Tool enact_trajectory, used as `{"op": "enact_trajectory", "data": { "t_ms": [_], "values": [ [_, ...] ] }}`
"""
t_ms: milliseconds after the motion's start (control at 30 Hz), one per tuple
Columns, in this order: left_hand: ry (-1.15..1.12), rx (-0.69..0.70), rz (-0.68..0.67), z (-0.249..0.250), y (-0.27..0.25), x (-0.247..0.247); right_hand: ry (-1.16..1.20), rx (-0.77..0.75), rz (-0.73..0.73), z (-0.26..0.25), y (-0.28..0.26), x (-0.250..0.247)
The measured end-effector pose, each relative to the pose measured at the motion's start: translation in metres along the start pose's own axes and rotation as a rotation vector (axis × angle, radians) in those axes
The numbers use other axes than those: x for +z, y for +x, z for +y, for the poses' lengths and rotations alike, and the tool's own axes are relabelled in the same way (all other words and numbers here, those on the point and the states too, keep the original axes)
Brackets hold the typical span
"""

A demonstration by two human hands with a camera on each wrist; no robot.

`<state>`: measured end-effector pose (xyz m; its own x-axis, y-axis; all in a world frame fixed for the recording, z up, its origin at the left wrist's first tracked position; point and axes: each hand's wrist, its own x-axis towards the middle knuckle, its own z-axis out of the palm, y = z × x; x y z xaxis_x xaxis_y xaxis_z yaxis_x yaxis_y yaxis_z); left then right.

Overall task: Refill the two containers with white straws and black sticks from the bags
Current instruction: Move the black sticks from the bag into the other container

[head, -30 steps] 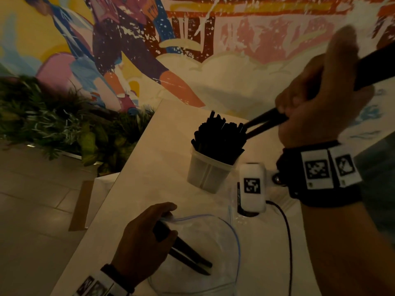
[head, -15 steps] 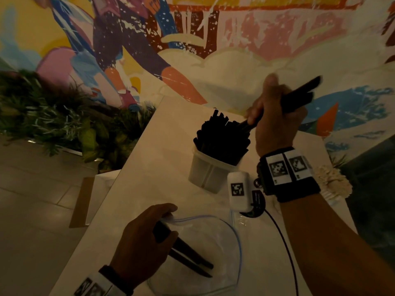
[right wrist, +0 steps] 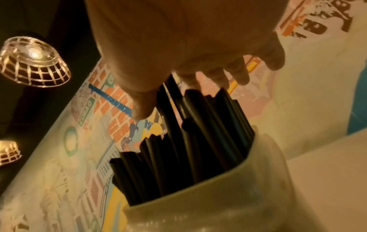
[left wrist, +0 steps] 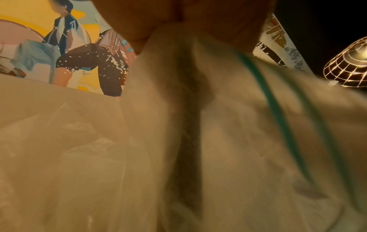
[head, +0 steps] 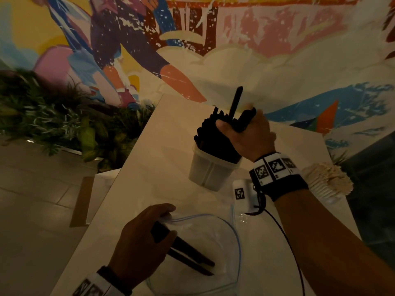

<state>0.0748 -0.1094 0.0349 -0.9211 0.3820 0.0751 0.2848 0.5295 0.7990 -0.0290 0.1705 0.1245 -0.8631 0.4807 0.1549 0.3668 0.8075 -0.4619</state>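
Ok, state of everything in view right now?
Right hand: holds black sticks at the container top.
Stick container: upright, packed with black sticks.
Left hand: grips the bag mouth and sticks.
Clear bag: lying open, few sticks left inside.
White straws: bunched at the table's right edge.

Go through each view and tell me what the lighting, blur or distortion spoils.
Head view: dim, warm light; the black sticks in the container merge into one dark mass, and the table edges bow from the wide lens. Left wrist view: the bag sits too close, soft and smeared. Right wrist view: the right hand is blurred; lamps glare.
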Motion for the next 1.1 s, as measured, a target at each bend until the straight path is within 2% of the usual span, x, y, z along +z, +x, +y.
{"op": "enact_trajectory", "data": {
  "t_ms": [100,133,167,200,267,333,367,433,467,567,633,700,733,767,833,867,900,933,1000,1033,1100],
  "values": [
    [-0.003,-0.01,-0.004,-0.001,0.001,0.001,0.306,-0.198,0.318,-0.013,-0.003,-0.012],
    [-0.011,-0.011,-0.003,-0.001,0.001,0.001,0.355,-0.278,0.388,-0.017,-0.002,-0.014],
    [-0.019,-0.01,0.002,-0.001,0.001,0.001,0.334,-0.343,0.396,-0.022,-0.001,-0.015],
    [-0.025,-0.01,0.003,0.0,0.001,0.001,0.245,-0.392,0.346,-0.025,0.002,-0.012],
    [-0.024,-0.013,-0.006,0.001,0.002,0.001,-0.022,-0.425,0.112,-0.029,0.006,-0.004],
    [-0.026,-0.024,-0.014,0.004,0.002,0.0,-0.084,-0.388,-0.07,-0.028,0.008,0.002],
    [-0.031,-0.028,-0.015,0.005,0.002,-0.001,-0.025,-0.381,-0.056,-0.026,0.008,0.003],
    [-0.036,-0.02,-0.002,0.005,0.002,-0.001,0.091,-0.4,0.071,-0.026,0.007,0.004],
    [-0.035,-0.017,0.002,0.004,0.002,-0.001,0.085,-0.391,0.056,-0.025,0.006,0.005],
    [-0.018,-0.016,0.006,0.005,0.0,-0.001,-0.123,-0.332,-0.21,-0.022,-0.003,0.01],
    [0.008,-0.008,0.008,0.006,0.001,-0.002,-0.251,-0.34,-0.271,-0.018,-0.009,0.014],
    [0.016,-0.005,0.017,0.007,0.0,-0.001,-0.35,-0.354,-0.256,-0.02,-0.015,0.013],
    [0.008,-0.006,0.016,0.007,-0.001,-0.001,-0.357,-0.365,-0.196,-0.024,-0.018,0.008],
    [0.005,-0.003,0.018,0.008,-0.001,-0.002,-0.304,-0.393,-0.107,-0.028,-0.025,0.002],
    [0.008,0.001,0.015,0.008,0.0,-0.002,0.015,-0.489,0.011,-0.042,-0.05,-0.017],
    [-0.001,-0.008,0.02,0.008,0.0,-0.002,0.224,-0.526,-0.05,-0.049,-0.069,-0.025],
    [-0.031,-0.022,0.031,0.01,0.002,-0.004,0.352,-0.554,-0.196,-0.053,-0.091,-0.031],
    [-0.072,-0.032,0.039,0.011,0.003,-0.006,0.354,-0.565,-0.389,-0.055,-0.114,-0.034],
    [-0.106,-0.035,0.049,0.012,0.008,-0.009,0.119,-0.525,-0.739,-0.045,-0.152,-0.026],
    [-0.115,-0.044,0.046,0.014,0.009,-0.01,-0.007,-0.481,-0.839,-0.035,-0.166,-0.018],
    [-0.181,-0.085,0.022,0.013,0.011,-0.013,-0.105,-0.356,-0.906,-0.013,-0.185,0.004]
  ]
}}
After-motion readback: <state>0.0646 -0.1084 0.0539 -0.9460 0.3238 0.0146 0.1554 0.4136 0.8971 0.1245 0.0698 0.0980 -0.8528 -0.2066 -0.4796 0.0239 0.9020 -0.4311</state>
